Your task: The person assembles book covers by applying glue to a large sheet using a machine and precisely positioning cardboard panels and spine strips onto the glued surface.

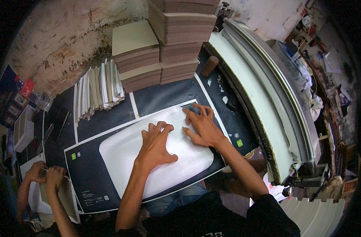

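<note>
In front of me a shiny white sheet with rounded corners (180, 170) lies on a larger black printed sheet (89, 170). My left hand (155, 145) rests over the middle of the white sheet, fingers spread and bent, thumb pointing right. Close to the sheet's far right corner is my right hand (204, 128), its fingers apart and curled with the tips down on the surface. Neither hand grips anything. Whether the left palm presses flat or is raised a little, I cannot tell.
Behind the sheets stand tall stacks of brown board (184, 43) and a row of thin board strips (99, 89). A long machine with a metal bar (267, 79) curves along the right. At far left, a co-worker's hands (50, 175) work on a pale sheet.
</note>
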Tool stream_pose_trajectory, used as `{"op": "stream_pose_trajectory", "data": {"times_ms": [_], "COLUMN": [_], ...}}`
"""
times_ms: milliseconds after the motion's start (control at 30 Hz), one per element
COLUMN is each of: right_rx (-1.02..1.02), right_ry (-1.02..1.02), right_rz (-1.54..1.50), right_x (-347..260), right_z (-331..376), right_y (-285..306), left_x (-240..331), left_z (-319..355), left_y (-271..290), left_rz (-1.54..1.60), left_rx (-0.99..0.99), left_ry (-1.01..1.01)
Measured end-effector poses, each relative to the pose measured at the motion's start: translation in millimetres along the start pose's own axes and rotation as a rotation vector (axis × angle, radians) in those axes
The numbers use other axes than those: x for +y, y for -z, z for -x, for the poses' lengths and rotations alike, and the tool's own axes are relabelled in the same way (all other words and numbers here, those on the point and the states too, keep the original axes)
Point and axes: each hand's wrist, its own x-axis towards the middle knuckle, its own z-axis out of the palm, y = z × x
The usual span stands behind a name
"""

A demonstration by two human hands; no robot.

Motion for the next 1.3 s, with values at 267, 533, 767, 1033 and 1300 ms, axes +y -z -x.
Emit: {"op": "stream_pose_trajectory", "data": {"times_ms": [267,533,767,1033,1300], "right_rx": [-0.043,0.001,-0.261,-0.249,-0.117], "right_ry": [0.043,0.059,0.567,0.727,0.677], "right_rz": [0.082,0.069,-0.153,-0.149,-0.033], "right_x": [2,-42,-153,-180,-172], "right_z": [-13,2,-69,-107,-118], "right_y": [5,38,-41,-101,-69], "left_x": [-6,-14,-63,-71,-72], "left_z": [-2,67,166,167,171], "left_y": [4,12,38,37,36], "left_rz": [0.049,0.079,-0.036,0.056,0.045], "left_rx": [-0.026,0.242,0.243,0.256,0.292], "left_ry": [0.015,0.168,0.55,0.521,0.484]}}
